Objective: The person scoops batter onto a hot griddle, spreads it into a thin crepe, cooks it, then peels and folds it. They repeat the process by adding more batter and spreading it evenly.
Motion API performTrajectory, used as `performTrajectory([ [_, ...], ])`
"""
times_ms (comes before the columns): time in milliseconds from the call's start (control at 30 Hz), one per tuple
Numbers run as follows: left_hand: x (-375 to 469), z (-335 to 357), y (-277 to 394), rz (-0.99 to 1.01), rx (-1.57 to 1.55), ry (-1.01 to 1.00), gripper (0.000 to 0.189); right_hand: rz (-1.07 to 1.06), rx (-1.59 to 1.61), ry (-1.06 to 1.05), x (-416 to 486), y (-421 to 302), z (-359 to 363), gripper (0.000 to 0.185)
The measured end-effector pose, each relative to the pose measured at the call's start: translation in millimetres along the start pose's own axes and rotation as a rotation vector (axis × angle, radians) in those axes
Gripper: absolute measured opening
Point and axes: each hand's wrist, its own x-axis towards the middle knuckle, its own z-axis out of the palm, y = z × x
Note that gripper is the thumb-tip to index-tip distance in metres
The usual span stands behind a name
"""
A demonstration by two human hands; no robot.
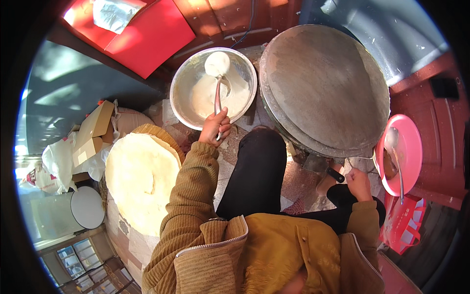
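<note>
My left hand [216,128] grips the handle of a metal ladle [217,93]. The ladle's bowl, full of pale batter, is held over a metal basin [176,96] of thick batter. To the right stands a large round griddle [323,88] with a bare grey-brown top. My right hand [359,183] is curled near my knee, below the griddle's edge; whether it holds anything I cannot tell. Close to it, a scraper with a black handle [335,175] lies under the griddle's rim. A stack of thin round flatbreads [141,183] rests on a woven straw mat [161,131] at the left.
A pink plastic basin [413,154] with brown liquid and a spoon [398,167] stands at the right. Below it is a red bag [404,224]. An open cardboard box [93,128], plastic bags [58,161] and a round white lid or stool top [87,207] are at the left.
</note>
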Motion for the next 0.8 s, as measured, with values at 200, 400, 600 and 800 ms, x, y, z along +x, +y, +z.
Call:
performTrajectory([
  [200,-53.1,22.5,47.9,-0.027,0.075,0.021,0.029,0.16,0.513,0.259,14.3,73.7,-39.5,0.009],
  [400,-107.9,34.9,83.8,-0.053,0.133,-0.033,0.026,0.38,0.724,0.671,34.3,126.0,-103.0,0.027],
  [600,-148.7,65.0,108.8,0.057,0.155,0.011,0.018,0.441,0.646,0.628,87.8,257.3,-66.0,0.025],
  [800,-180.4,109.9,140.8,0.087,0.153,-0.035,0.021,0.539,0.388,0.369,111.3,286.0,-40.6,0.051],
])
